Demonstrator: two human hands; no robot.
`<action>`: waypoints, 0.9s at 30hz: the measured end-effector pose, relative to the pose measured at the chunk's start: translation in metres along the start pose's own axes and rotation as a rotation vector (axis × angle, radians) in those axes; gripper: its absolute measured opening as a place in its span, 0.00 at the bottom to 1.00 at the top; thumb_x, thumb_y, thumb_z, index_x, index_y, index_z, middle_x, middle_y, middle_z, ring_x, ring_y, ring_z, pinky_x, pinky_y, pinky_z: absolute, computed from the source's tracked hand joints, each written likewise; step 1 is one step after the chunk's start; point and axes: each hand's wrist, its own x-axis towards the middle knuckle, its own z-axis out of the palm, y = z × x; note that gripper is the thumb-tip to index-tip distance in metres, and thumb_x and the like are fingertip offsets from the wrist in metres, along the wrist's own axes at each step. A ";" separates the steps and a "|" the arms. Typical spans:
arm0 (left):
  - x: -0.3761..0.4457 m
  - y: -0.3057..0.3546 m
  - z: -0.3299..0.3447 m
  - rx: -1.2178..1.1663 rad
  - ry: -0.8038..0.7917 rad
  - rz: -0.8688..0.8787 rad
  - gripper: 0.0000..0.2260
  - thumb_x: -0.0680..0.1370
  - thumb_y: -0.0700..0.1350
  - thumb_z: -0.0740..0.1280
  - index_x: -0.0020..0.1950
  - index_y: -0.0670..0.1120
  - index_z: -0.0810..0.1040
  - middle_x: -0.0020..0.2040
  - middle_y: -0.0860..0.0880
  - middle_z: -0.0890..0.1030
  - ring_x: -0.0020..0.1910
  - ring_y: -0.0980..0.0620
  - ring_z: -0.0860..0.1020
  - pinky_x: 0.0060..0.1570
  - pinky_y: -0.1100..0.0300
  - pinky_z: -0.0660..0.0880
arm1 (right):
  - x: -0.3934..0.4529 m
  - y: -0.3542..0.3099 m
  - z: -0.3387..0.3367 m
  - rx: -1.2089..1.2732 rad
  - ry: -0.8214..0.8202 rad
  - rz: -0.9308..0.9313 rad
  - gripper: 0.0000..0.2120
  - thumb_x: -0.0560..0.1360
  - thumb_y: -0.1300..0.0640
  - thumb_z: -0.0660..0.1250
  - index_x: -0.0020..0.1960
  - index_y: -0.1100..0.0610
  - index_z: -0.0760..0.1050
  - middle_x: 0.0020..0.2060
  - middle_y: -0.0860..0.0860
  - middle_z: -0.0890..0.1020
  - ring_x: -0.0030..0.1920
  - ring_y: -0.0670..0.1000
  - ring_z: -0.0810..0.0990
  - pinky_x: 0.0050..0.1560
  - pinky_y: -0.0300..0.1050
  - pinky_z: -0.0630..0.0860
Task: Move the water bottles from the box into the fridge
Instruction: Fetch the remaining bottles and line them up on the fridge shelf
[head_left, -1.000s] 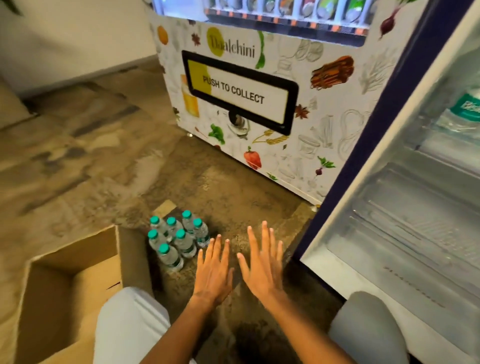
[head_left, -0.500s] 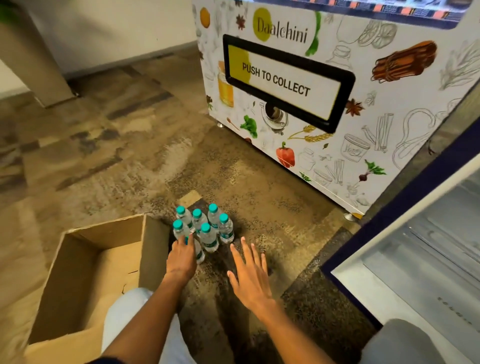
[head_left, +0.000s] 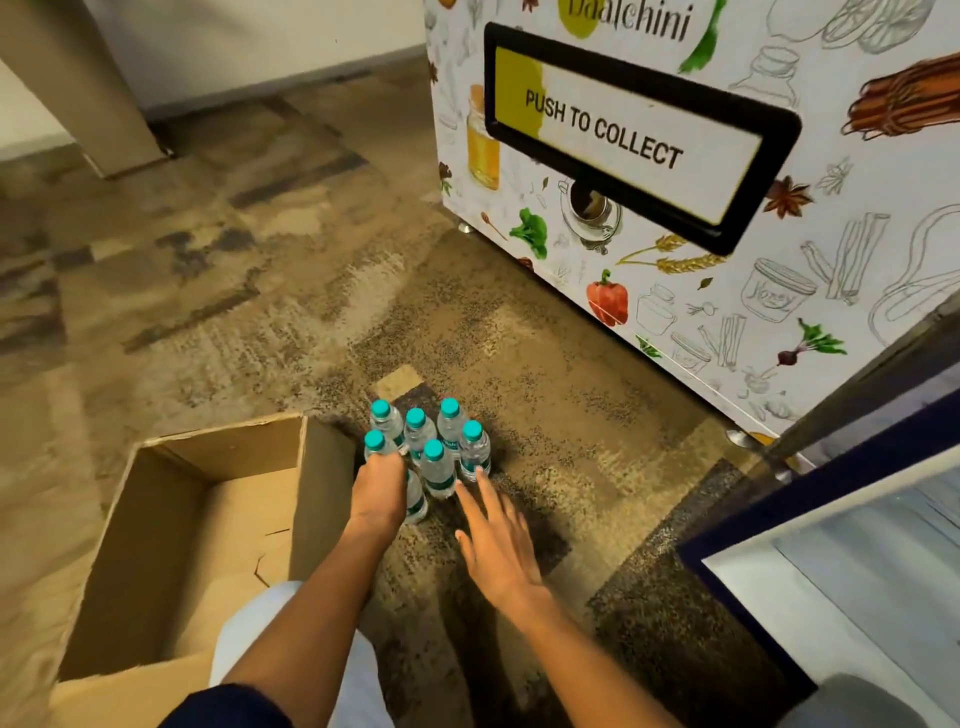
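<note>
Several small water bottles (head_left: 439, 457) with teal caps stand upright in a tight cluster on the carpet, just right of the open cardboard box (head_left: 322, 499). My left hand (head_left: 379, 491) reaches down over the cluster's near-left side, its fingers curled round the bottle whose cap (head_left: 374, 440) shows above the knuckles. My right hand (head_left: 498, 540) is flat with straight, spread fingers, and its fingertips touch the rightmost bottle (head_left: 475, 452). No bottles show in the visible part of the box. The fridge (head_left: 831, 540) stands open at the lower right.
A vending machine (head_left: 675, 260) with a "PUSH TO COLLECT" flap stands behind the bottles. My white-trousered knees (head_left: 249, 639) are at the bottom, the left one beside the box. A beige pillar base (head_left: 104, 104) stands far left on the patterned carpet.
Both hands moved forward from open, raised poses to the bottle cluster. The left hand closed over a front bottle, the right reached the rightmost one. The view shifted left and down, away from the fridge.
</note>
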 end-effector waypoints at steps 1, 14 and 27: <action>0.000 -0.001 0.002 -0.009 0.013 0.000 0.08 0.78 0.34 0.62 0.54 0.39 0.78 0.52 0.38 0.80 0.52 0.39 0.79 0.49 0.48 0.78 | 0.009 -0.003 -0.001 -0.012 -0.001 -0.015 0.32 0.82 0.52 0.59 0.81 0.48 0.47 0.80 0.51 0.43 0.77 0.59 0.55 0.75 0.58 0.60; -0.004 0.000 0.010 0.022 0.066 0.015 0.09 0.80 0.37 0.59 0.56 0.41 0.77 0.54 0.39 0.80 0.54 0.39 0.79 0.49 0.49 0.75 | 0.094 -0.031 -0.011 -0.223 -0.116 -0.148 0.26 0.80 0.68 0.59 0.76 0.55 0.62 0.77 0.53 0.55 0.70 0.64 0.66 0.66 0.59 0.71; -0.004 -0.010 0.015 -0.061 0.047 0.052 0.06 0.78 0.38 0.62 0.51 0.40 0.78 0.51 0.38 0.80 0.51 0.40 0.79 0.49 0.47 0.78 | 0.000 0.015 0.011 0.129 0.021 -0.093 0.12 0.83 0.57 0.52 0.61 0.59 0.70 0.59 0.59 0.72 0.57 0.63 0.73 0.55 0.58 0.70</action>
